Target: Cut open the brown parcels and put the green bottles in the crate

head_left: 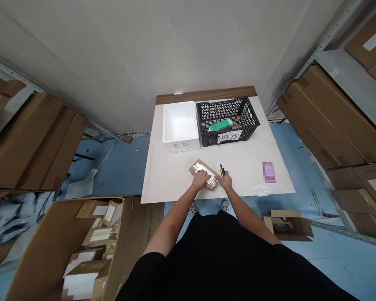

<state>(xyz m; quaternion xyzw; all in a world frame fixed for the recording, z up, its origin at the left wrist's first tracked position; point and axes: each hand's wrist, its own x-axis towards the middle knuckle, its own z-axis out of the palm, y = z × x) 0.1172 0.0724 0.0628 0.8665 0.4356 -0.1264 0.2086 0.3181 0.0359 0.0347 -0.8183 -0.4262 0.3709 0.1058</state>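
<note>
Two hands work here: my left hand [200,179] lies over the small box [212,180] on the table [172,175], gripping or merely pressing, I can't tell; my right hand [225,180] is closed round the knife [222,169]. Seemingly I'm steadying; cutting would call for fingers kept clear.

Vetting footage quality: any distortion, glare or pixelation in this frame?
Head view: wide-angle stretch toward the edges, shelf cartons appear slanted; bright glints on the package tape beside the left hand; soft lighting overall; the pink item is pixelated, details unreadable.
</note>
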